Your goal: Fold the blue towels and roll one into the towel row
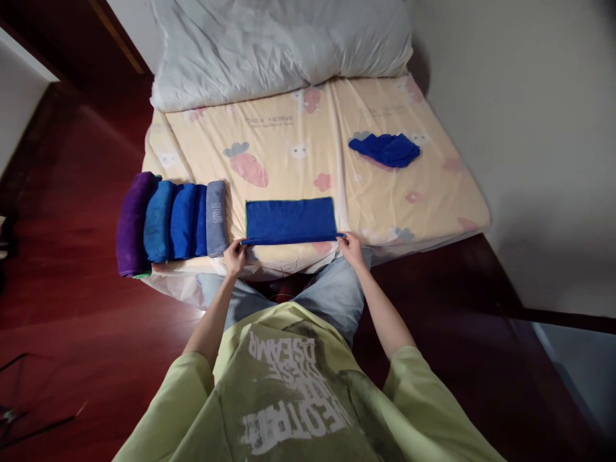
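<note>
While both hands (235,258) (351,249) pinch its near corners, rectangular blue cloth (290,220) lies flat | towels (182,221): plump, elongated | bedsheet (291,176): creased, printed

We see a pale quilt (283,51), puffed and creased, lying across the far end of a yellow sheet (289,176) printed with pink carrots (248,169) and lettering (269,120). Right of it we have a plain wall (520,128); on our left, a glossy red floor (72,256), thin black rods (60,423) and a dark panel (72,38).

A blue towel (290,218) with green edging lies flat, a wide rectangle on the bed (289,176). Its near edge is narrowly rolled.
</note>
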Motion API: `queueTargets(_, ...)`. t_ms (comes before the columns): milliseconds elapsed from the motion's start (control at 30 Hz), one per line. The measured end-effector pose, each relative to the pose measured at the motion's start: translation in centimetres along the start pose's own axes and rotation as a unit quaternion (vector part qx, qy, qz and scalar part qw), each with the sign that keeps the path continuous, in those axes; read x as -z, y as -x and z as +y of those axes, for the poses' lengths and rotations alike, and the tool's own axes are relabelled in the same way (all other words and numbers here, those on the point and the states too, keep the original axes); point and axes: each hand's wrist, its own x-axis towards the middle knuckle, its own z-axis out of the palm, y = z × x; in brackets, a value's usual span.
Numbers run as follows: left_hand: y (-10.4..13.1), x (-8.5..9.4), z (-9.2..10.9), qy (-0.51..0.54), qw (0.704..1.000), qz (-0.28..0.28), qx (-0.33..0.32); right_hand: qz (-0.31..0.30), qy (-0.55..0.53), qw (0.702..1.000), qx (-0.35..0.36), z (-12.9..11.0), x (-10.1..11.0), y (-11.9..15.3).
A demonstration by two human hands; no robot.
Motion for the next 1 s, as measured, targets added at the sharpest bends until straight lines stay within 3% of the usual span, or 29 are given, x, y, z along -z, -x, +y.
queueTargets(367, -2.0, -1.1, 0.9, -0.045, 0.998, 0.031, 0.018, 0.080, 0.086, 0.992, -0.054, -1.0, -3.0, -1.4)
queueTargets(633, -4.0, -2.0, 0.5, -0.049, 0.997, 0.052, 0.030, 0.063, 0.137, 0.981, -0.126, -1.1, -2.6, -3.9)
queueTargets(1000, -4.6, -2.6, -1.1, 0.007, 0.994, 0.108, -0.020, 0.099, 0.061, 0.990, -0.078, -0.2, -2.7, -3.9)
